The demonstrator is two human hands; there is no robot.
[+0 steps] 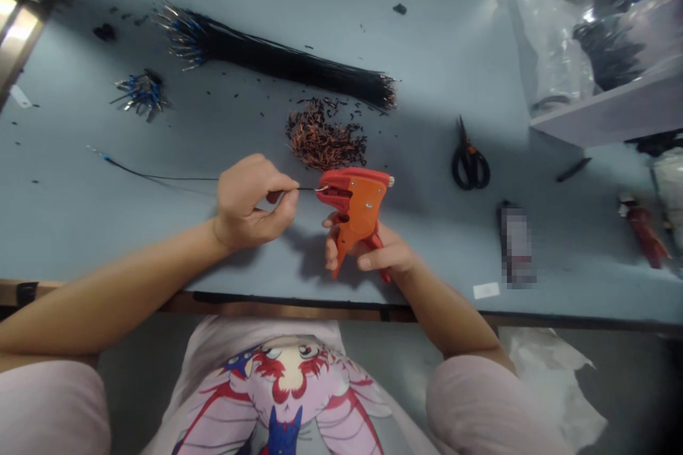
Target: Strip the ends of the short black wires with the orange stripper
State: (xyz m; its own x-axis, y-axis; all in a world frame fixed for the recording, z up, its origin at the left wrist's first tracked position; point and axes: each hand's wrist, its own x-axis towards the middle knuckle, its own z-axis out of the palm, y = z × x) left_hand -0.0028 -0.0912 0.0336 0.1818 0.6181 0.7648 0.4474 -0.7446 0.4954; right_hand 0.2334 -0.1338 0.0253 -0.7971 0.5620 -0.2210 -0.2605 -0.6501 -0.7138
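Note:
Between its thumb and forefinger my left hand pinches a thin black wire. The wire's blue-sleeved end with a metal tip lies out to the left, and its short right end reaches the jaws of an orange and red wire stripper. My right hand is wrapped round the tool's handles from below. Just behind the jaws sits a pile of copper and black scraps. A long bundle of black wires lies beyond the pile, its blue-sleeved ends at the left and bare copper ends at the right.
A small cluster of blue-sleeved ends is at the left. Black scissors, a blurred-out object and a white label lie to the right. Plastic bags stand on a raised shelf at the back right.

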